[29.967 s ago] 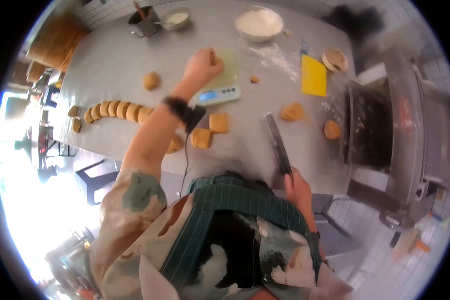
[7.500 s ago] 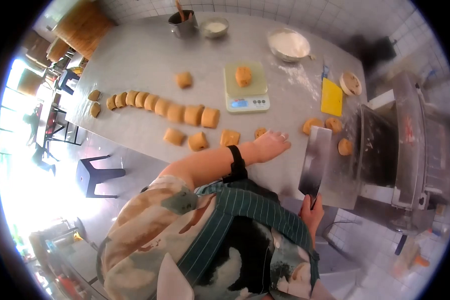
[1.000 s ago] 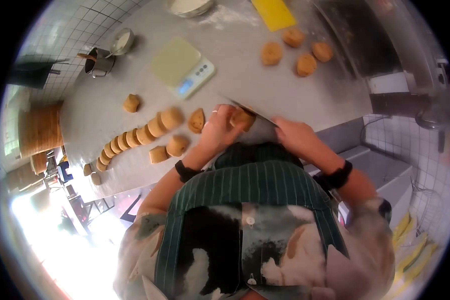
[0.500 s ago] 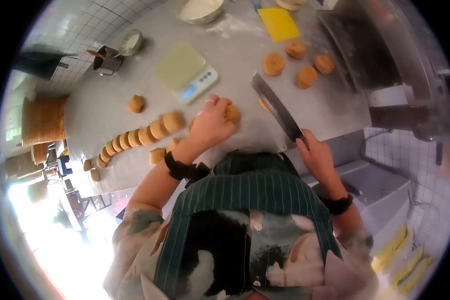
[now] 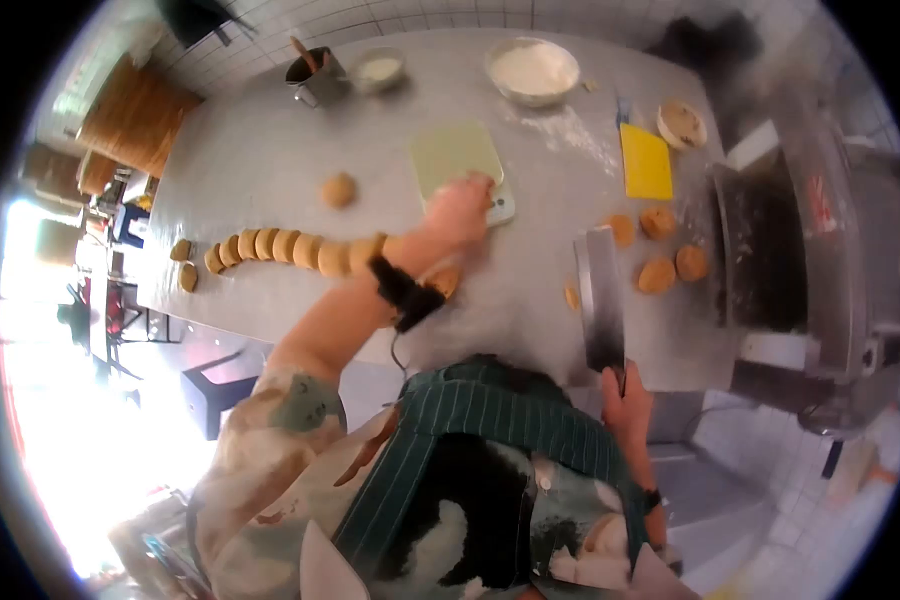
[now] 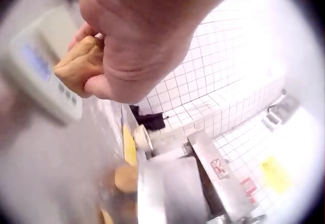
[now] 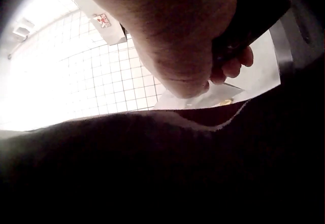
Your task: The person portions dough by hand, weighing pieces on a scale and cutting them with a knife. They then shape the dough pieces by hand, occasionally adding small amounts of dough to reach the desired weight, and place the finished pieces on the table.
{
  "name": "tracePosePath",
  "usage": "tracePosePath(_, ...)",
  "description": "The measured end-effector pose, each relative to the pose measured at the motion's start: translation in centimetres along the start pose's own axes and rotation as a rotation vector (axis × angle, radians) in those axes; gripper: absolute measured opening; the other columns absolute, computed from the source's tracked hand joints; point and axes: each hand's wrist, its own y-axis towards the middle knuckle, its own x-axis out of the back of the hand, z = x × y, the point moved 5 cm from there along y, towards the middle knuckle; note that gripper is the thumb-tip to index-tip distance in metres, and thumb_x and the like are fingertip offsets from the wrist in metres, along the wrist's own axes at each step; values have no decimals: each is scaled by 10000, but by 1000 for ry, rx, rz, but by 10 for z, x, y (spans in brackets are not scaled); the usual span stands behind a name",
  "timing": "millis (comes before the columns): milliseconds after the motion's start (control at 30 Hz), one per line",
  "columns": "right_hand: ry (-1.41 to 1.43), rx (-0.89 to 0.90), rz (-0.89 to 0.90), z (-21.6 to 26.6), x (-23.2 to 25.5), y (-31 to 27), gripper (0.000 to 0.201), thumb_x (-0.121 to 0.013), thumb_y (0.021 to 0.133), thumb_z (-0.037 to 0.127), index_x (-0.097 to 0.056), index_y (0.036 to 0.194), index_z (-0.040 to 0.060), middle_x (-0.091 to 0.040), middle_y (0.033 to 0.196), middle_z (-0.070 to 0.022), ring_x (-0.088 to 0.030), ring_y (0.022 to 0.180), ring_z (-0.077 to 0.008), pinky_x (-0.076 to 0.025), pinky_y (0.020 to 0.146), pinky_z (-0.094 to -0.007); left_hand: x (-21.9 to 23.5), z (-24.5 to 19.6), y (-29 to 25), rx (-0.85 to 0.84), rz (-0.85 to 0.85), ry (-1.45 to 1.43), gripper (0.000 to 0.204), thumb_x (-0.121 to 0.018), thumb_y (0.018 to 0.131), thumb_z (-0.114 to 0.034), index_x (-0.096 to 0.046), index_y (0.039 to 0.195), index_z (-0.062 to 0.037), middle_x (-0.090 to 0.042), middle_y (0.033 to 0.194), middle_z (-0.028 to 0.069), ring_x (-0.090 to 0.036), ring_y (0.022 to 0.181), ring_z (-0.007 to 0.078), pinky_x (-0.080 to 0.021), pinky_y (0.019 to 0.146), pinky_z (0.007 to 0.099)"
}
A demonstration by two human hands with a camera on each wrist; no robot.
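In the left wrist view my left hand (image 6: 137, 46) pinches a dough piece (image 6: 81, 64) between thumb and fingers, close to the kitchen scale (image 6: 38, 77). From the head view, this hand (image 5: 460, 215) is over the front of the scale (image 5: 455, 155) and hides part of its display. My right hand (image 5: 628, 405) grips the handle of a broad-bladed knife (image 5: 600, 300), its blade pointing away over the table. A small dough slice (image 5: 572, 296) lies left of the blade. Dark handle and curled fingers (image 7: 232, 67) show in the right wrist view.
A curved row of dough pieces (image 5: 308, 251) lies left, with a single piece (image 5: 338, 190) behind it. Several rounds (image 5: 656, 276) sit right of the knife, near a yellow scraper (image 5: 647, 162). A flour bowl (image 5: 533, 70) and metal pot (image 5: 316, 78) stand at the back.
My left hand has carried the dough piece from near the table's front edge to the scale. The knife, earlier against dough, has moved away to the right. The head view has shifted.
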Motion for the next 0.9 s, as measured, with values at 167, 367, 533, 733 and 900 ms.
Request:
tracePosePath(167,-23,201,-85,17,3,3,283,-543,925,252,-575,1096,28,-622,820,-197,-637,754,-347,-488,694,-365,16,48,62,-112,-133,85,282,-520,822,-89,-582,1091,-32,-613,1084,205,-576,1021,382,-463,880,454)
tracePosePath(367,-23,214,-104,20,3,-3,278,-549,925,235,-572,1110,29,-639,832,-186,-646,743,-324,-492,697,-363,10,64,74,-144,0,30,380,-562,835,-171,-565,1196,-53,-619,1101,193,-611,989,351,-488,868,405)
tracePosePath(533,44,87,-81,5,-4,-4,267,-549,927,220,-570,1111,28,-636,809,-186,-635,706,-358,-495,668,-371,44,95,66,196,-188,-359,433,-576,882,-286,-545,1269,-93,-644,1097,188,-644,961,306,-496,850,367)
tracePosePath(733,-29,97,-87,-4,-12,-5,270,-551,929,226,-567,1135,52,-650,860,-207,-627,785,-428,-499,665,-422,44,118,33,183,-293,-285,354,-545,916,-282,-580,1202,-78,-678,1037,146,-647,964,273,-491,852,351)
tracePosePath(900,-91,121,-78,5,-8,-11,266,-547,932,234,-569,1143,74,-651,858,-204,-619,800,-438,-498,668,-449,38,110,12,129,-402,-371,323,-555,917,-237,-578,1193,-70,-677,1015,134,-648,971,269,-492,853,357)
